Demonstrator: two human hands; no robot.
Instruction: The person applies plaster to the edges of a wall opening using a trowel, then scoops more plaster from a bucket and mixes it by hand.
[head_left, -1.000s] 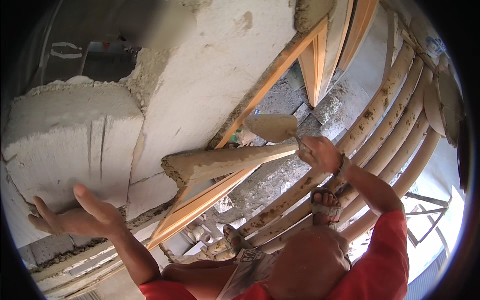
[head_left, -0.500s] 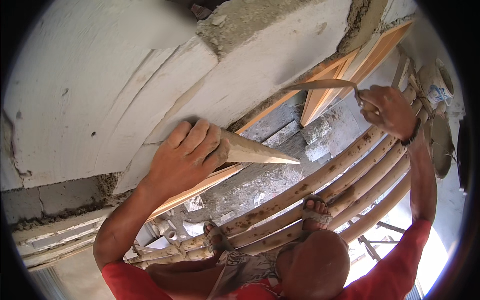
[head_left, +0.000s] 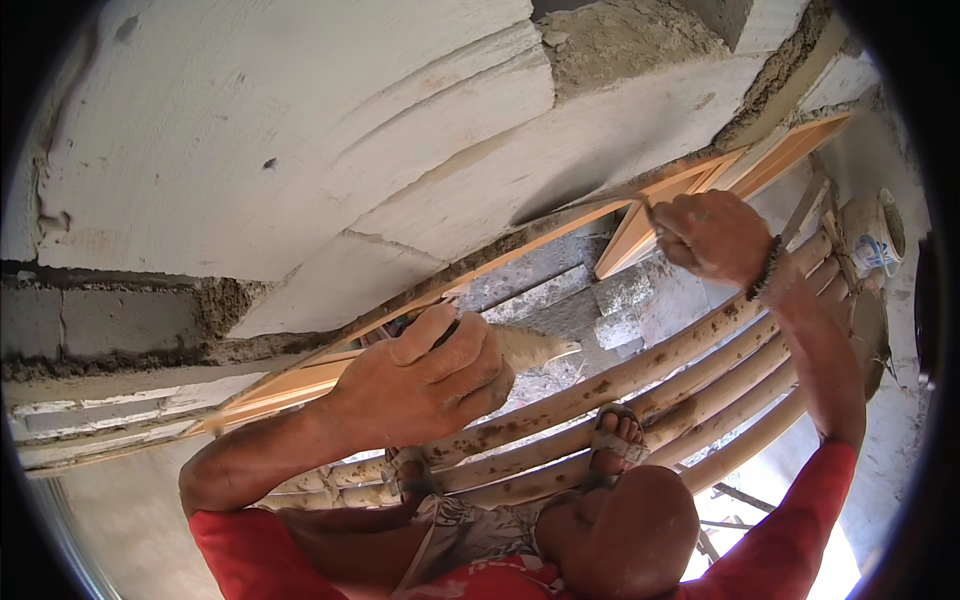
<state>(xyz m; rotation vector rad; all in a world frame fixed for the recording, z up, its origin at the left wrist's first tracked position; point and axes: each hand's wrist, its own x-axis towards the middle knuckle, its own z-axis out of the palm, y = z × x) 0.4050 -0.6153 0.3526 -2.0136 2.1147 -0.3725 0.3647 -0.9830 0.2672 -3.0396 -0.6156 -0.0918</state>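
My right hand (head_left: 715,235) grips a trowel (head_left: 604,203) by its handle, which my fingers mostly hide. Its thin blade is seen nearly edge-on, close to the lower edge of the pale block wall (head_left: 200,170), just above an orange-brown wooden frame (head_left: 560,228). Closed around a tapered, pale, flat-sided piece smeared with mortar (head_left: 538,348), my left hand (head_left: 435,375) is held away from the wall. Its narrow end points right; my fingers cover the rest, and I cannot tell its exact kind.
Under my sandalled feet run several long, spotted bamboo poles (head_left: 665,362). A white bucket (head_left: 875,230) stands at the far right. Rubble and blocks (head_left: 630,295) lie below, beyond the poles. Rough mortar (head_left: 630,45) shows at the wall's top and in its joints.
My left hand has moved down and right, away from the wall, with the tapered piece. My right hand has shifted left and slightly down, bringing the trowel along the wall's lower edge. The view has shifted.
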